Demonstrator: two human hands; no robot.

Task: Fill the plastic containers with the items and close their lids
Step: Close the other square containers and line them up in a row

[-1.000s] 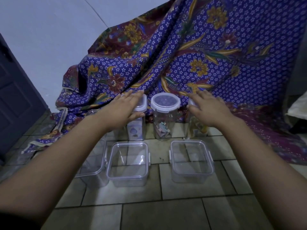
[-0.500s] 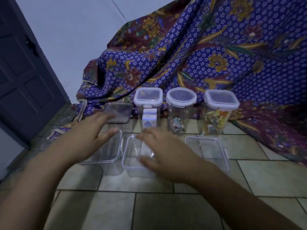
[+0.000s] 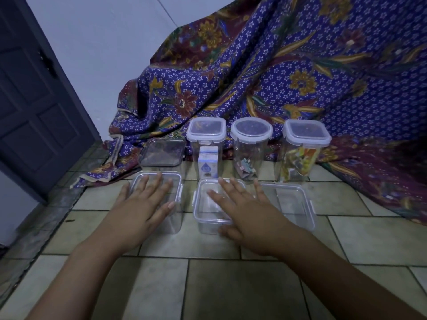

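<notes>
On the tiled floor (image 3: 231, 285): skids, half-shut lids, toppled containers

Down at the front row, both hands apart, open and spread, gripping nothing; left hand (image 3: 145, 204) lying flat across the top of the low clear rectangular plastic container at front left (image 3: 176, 218); right hand (image 3: 247, 211) spread over the matching clear container in the middle (image 3: 208, 218), touching or just above, cannot tell; third low clear container (image 3: 291, 204) just beside it to the right, untouched. Behind, three tall clear lidded containers in a row: square one with a white carton (image 3: 206, 144), round one with folded scraps (image 3: 250, 153), square one with colourful packets (image 3: 305, 158); smaller clear box (image 3: 161, 153) at back left, against the blue floral cloth (image 3: 300, 77).

Likely trouble: light, seemingly empty plastic on smooth tile, liable to skid into a neighbour under a flat-palm push; with off-centre pressure, risk of a side clip left unlatched and a lid only half seated; front lids on or off, hard to read in this dim light, so easy to misjudge; in reaching over the front row, risk of clipping a tall container, narrow and high, and tipping it; safer to steady each box with one hand and work with the other.
</notes>
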